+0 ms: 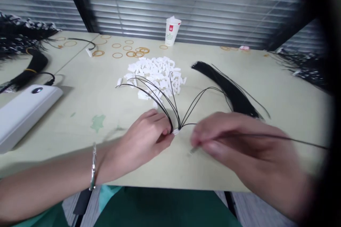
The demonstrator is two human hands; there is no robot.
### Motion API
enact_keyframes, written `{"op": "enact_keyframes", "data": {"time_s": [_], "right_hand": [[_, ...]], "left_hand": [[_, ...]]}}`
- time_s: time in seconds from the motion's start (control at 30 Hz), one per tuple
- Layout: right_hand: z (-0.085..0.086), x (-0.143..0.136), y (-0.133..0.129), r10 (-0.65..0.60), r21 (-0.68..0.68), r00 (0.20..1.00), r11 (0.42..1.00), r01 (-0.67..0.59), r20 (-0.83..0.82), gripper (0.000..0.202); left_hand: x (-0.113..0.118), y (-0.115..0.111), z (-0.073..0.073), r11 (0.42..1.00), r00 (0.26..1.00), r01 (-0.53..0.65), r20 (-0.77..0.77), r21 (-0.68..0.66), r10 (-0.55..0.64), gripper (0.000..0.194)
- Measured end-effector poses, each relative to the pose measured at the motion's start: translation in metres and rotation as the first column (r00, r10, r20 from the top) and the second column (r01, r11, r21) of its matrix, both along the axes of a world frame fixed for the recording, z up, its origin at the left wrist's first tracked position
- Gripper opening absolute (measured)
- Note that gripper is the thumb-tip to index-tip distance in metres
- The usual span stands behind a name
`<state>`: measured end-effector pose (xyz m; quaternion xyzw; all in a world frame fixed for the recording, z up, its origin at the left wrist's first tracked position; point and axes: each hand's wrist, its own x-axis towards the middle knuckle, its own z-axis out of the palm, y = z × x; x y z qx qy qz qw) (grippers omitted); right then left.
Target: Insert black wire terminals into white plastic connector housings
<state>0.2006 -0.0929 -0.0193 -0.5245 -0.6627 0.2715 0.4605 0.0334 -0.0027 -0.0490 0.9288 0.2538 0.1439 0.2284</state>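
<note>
My left hand (pixel 150 136) pinches a small white connector (pixel 176 132) low over the table, and several thin black wires (pixel 174 110) fan up and outward from it. Just to the right, my right hand (pixel 234 145), blurred by motion, is closed on a single black wire (pixel 301 141). That wire's tip shows below the fingertips, apart from the connector. Beyond my left hand lies a heap of small white connectors (pixel 160 72). Behind my right hand rests a bundle of straight black wires (pixel 226 87).
A white power bank (pixel 29 111) with a cable lies at the left. Tied black wires (pixel 36 64) are behind it. Tan rubber bands (pixel 130 54) and a paper cup (pixel 172 32) stand along the back. More wires (pixel 303 65) lie at the right edge.
</note>
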Motion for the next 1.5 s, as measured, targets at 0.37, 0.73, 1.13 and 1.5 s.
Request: {"op": "enact_keyframes", "data": {"time_s": [0.37, 0.73, 1.13, 1.5], "right_hand": [[-0.038, 0.013, 0.025, -0.009, 0.107, 0.949, 0.994, -0.026, 0.316, 0.009], [-0.032, 0.007, 0.021, -0.038, 0.139, 0.954, 0.99, -0.004, 0.297, 0.01], [-0.03, 0.002, 0.018, -0.034, 0.144, 0.933, 0.989, -0.019, 0.359, 0.009], [-0.03, 0.001, 0.024, 0.057, 0.234, 0.854, 0.95, -0.206, 0.517, 0.013]], "left_hand": [[-0.004, -0.002, 0.001, 1.0, 0.999, 0.03, 0.033, 0.003, -0.03, 0.004], [-0.006, -0.005, 0.005, 0.996, 1.0, 0.001, 0.027, -0.09, 0.001, 0.009], [-0.008, -0.007, 0.005, 0.999, 0.999, 0.011, 0.036, -0.048, -0.01, 0.011], [-0.01, -0.007, 0.003, 0.996, 0.998, -0.025, 0.062, -0.083, 0.03, 0.018]]}}
